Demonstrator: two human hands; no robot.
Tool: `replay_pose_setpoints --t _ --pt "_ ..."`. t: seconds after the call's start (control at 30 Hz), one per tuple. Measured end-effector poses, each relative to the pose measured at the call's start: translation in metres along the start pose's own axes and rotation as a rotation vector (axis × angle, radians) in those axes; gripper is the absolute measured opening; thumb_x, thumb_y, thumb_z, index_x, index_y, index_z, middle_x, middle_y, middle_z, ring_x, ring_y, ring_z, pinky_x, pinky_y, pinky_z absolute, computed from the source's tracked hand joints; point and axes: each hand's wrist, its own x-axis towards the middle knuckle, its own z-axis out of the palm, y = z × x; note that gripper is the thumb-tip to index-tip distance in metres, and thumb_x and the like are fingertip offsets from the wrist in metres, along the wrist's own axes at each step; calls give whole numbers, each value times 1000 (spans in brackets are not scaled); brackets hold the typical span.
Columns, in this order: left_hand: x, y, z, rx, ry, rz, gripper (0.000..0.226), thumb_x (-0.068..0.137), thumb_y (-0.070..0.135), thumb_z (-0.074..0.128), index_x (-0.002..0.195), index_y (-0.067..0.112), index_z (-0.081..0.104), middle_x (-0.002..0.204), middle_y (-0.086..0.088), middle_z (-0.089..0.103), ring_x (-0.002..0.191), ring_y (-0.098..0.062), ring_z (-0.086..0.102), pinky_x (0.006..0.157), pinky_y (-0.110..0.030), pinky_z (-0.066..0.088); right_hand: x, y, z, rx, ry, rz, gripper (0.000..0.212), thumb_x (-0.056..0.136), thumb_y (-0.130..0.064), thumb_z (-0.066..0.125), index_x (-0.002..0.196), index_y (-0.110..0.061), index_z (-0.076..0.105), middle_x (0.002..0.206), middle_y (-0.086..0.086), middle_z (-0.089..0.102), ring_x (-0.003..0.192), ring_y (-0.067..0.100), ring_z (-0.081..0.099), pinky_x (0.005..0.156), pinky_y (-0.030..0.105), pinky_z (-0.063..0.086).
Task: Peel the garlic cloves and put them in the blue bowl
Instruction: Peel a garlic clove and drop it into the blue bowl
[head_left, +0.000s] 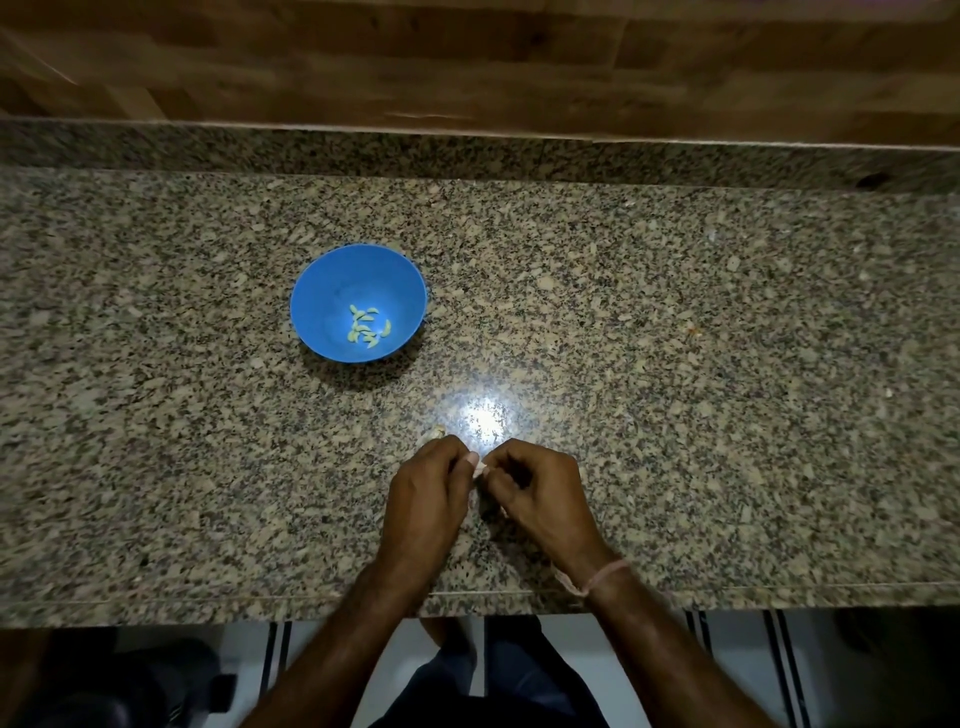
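Near the bench's (675, 338) front edge, the left hand (426, 499) and right hand (535, 493) meet, fingers curled, both pinching a clove (480, 470). The bowl (332, 280), holding peeled cloves (366, 327), sits mid-bench, towards the left.

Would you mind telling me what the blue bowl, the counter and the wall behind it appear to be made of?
The blue bowl looks like plastic: even colour, soft dull sheen. The counter seems polished granite or similar stone: speckled grain, sharp light glare. The wall looks like wood or wood-look panelling: brown staggered planks, too blurred to settle.
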Motion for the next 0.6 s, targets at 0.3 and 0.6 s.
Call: replay_pose_setpoints --t 0.3,0.6 --pt "-1 1 -5 54 3 45 22 105 18 56 84 21 52 76 8 50 67 -11 48 58 -31 35 -1 -4 2 -61 -42 -74 17 91 -16 69 76 -22 66 64 -12 60 59 3 55 58 26 45" --pt "-3 8 -7 -69 -14 -22 17 102 22 63 85 23 67 71 9 64 66 -5 59 57 -26 42 -6 0 6 138 70 79 18 90 -21 72 74 -18 65 65 1 65 61 16 60 58 34 48"
